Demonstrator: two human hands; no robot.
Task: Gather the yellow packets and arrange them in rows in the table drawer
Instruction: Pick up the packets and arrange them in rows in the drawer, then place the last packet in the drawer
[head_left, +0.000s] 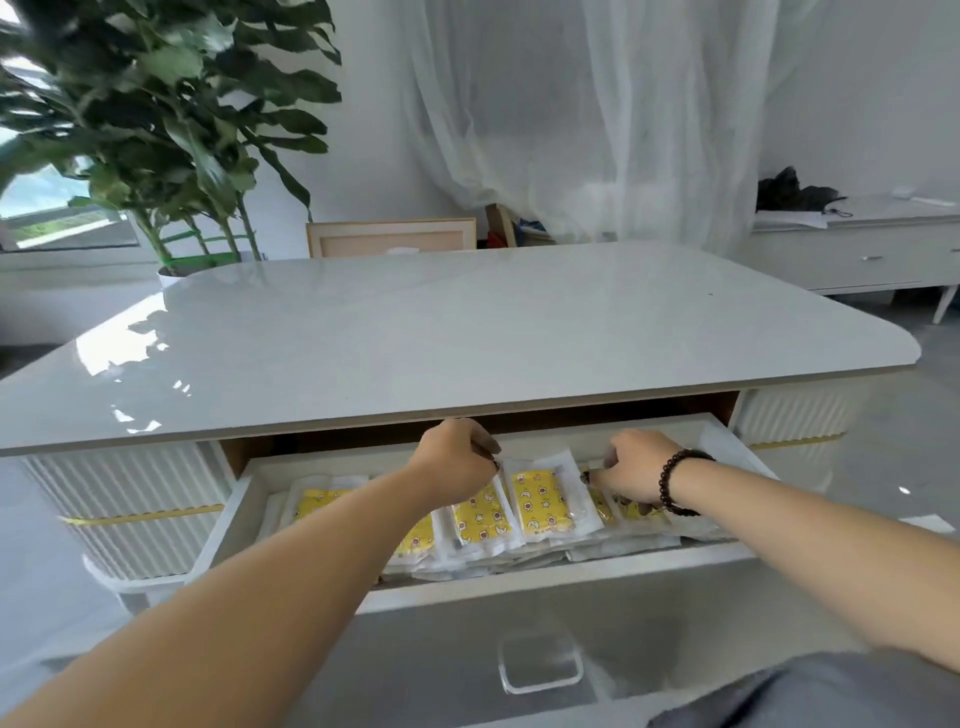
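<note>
Two bare hands reach into the open table drawer (545, 577), both near its back edge under the tabletop overhang. The left hand (457, 462) is turned knuckles-up with its fingers curled down onto the top edge of a clear-wrapped yellow packet (480, 517), apparently pinching that edge, though the fingertips are hidden behind the knuckles. The right hand (636, 467), with a dark beaded bracelet (675, 480) on its wrist, also has curled fingers and grips the top of another yellow packet (631, 509) at the right end of the row. Between the hands lies a third packet (540, 501), flat and touched by neither. Further packets lie towards the left end of the drawer (317, 501), partly hidden by the left forearm; together they form a row across the drawer, overlapping at their clear margins, with more packets layered beneath along the front wall. The drawer has a clear handle (540, 667) on its front. Above it spreads the glossy pale table (467, 332). Beyond the table stand a large leafy plant (171, 109), a framed panel (389, 238), white sheer curtains (597, 104) and a low white sideboard (857, 249) at the right.
</note>
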